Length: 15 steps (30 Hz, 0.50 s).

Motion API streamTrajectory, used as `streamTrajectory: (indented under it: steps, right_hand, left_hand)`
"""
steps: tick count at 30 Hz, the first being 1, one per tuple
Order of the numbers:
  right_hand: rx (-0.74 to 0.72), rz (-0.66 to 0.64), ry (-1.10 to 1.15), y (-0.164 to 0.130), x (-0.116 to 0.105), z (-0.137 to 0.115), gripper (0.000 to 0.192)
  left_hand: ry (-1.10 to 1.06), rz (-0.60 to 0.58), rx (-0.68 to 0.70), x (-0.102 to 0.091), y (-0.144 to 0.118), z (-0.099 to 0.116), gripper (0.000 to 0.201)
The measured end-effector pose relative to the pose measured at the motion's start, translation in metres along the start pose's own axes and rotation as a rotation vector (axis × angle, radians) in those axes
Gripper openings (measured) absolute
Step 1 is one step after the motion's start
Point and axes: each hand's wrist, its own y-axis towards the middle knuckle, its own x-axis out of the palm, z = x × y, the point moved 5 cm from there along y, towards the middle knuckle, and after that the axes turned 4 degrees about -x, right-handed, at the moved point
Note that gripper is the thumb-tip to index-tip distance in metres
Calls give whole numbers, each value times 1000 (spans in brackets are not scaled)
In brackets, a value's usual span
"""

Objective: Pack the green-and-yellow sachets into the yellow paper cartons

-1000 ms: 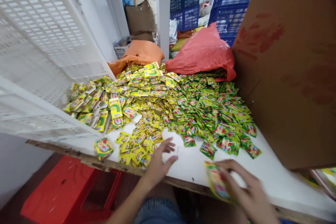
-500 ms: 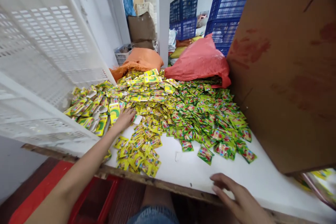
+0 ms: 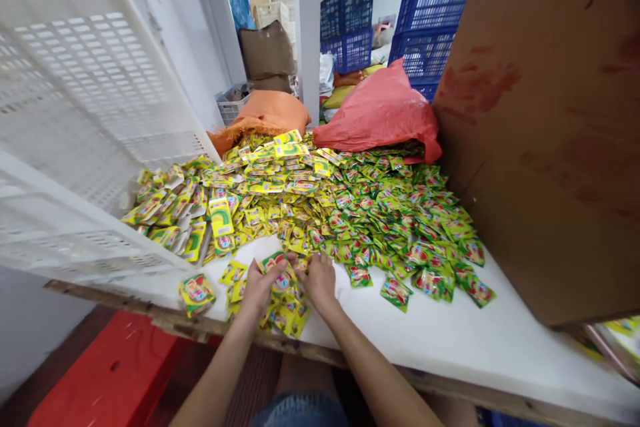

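Note:
A wide heap of small sachets (image 3: 350,207) covers the white table (image 3: 450,333); those on the left are yellow, those on the right green. A smaller bunch of yellow sachets (image 3: 287,310) lies at the front edge. Both my hands are on this bunch, side by side. My left hand (image 3: 259,288) pinches a green and red sachet (image 3: 273,261) between thumb and fingers. My right hand (image 3: 319,280) lies with its back up and its fingertips curl down into the sachets beside that one. What its fingers hold is hidden.
A lone sachet stack (image 3: 197,292) lies at the front left edge. A white plastic crate (image 3: 85,133) leans at the left, and a brown cardboard box (image 3: 550,147) stands at the right. A red bag (image 3: 383,113), an orange sack (image 3: 267,113) and blue crates (image 3: 430,20) are behind. A red stool (image 3: 110,373) stands below.
My left hand drew back from the far left pile to the front bunch. My right hand moved left from the table's front edge to join it.

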Motion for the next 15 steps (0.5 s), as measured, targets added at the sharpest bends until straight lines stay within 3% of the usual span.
streamTrajectory:
  steps: [2,4,6,8,12,15]
  right_hand:
    - [2,-1,43,5,4,-2,18]
    - [-2,-16,107,5,-6,8,16]
    - [3,-18,170,1,-33,30,18]
    - [28,8,213,-7,-74,62,25]
    - [185,182,212,-34,-154,127,39]
    - [279,337,213,-55,-171,148,46]
  left_hand:
    - [-113,8,-79,2,-8,-10,37]
    - [-190,6,-139,3,-14,-14,41]
    - [-238,-19,-176,3,-18,-16,43]
    - [-278,-43,-212,5,-21,-19,42]
    - [-349,-92,-306,21,-25,-37,34]
    - [-341,-166,-374,48,-30,-54,24]
